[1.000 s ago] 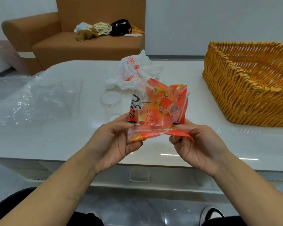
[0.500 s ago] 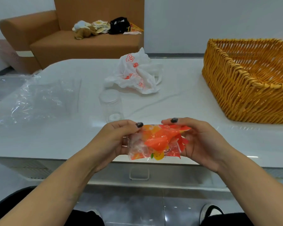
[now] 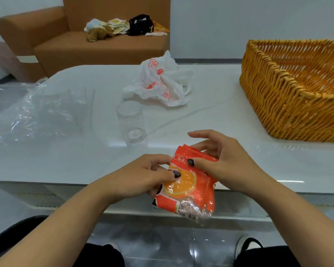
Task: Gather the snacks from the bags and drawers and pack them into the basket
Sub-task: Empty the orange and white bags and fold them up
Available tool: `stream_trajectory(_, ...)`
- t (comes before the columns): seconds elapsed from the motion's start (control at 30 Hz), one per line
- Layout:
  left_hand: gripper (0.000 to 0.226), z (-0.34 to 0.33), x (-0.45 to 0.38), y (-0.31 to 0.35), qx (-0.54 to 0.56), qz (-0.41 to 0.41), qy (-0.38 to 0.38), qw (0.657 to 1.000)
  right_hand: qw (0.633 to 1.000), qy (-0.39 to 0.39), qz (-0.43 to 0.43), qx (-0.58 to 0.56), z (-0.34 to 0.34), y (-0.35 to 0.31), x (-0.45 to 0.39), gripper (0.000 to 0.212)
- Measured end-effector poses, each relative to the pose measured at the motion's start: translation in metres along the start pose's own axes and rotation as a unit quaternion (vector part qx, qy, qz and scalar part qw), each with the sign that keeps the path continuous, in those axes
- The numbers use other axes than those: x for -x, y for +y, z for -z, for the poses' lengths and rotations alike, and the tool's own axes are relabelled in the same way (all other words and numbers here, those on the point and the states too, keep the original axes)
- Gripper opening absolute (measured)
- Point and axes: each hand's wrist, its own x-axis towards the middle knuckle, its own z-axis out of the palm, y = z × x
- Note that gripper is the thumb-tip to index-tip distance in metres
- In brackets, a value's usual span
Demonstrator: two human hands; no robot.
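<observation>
2 hands hold 1 orange snack packet (image 3: 189, 187) over the near edge of the surface (image 3: 85, 155), the left hand (image 3: 143, 178) and right hand (image 3: 226, 162) pinching it, so it seems the packing step, and next it must go right into the basket (image 3: 289, 105).

Left hand (image 3: 141, 176) and right hand (image 3: 226, 162) pinching orange snack packet (image 3: 189, 191), wicker basket (image 3: 289, 105) on white table (image 3: 220, 120)
</observation>
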Motion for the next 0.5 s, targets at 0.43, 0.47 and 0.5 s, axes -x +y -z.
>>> stream_trajectory(0.43,0.025,0.005,-0.005,0.009,0.242,-0.079,0.117,0.960,0.952,-0.026,-0.133,-0.276,-0.003,-0.008,-0.001,0.029)
stream_trajectory(0.47,0.024,0.006,-0.005,0.009,0.242,-0.076,0.115,0.960,0.951,-0.023,-0.131,-0.279,-0.002,-0.008,0.000,0.026)
stream_trajectory(0.5,0.023,0.006,-0.005,0.008,0.234,-0.072,0.114,0.963,0.951,-0.021,-0.130,-0.279,-0.002,-0.008,0.000,0.024)
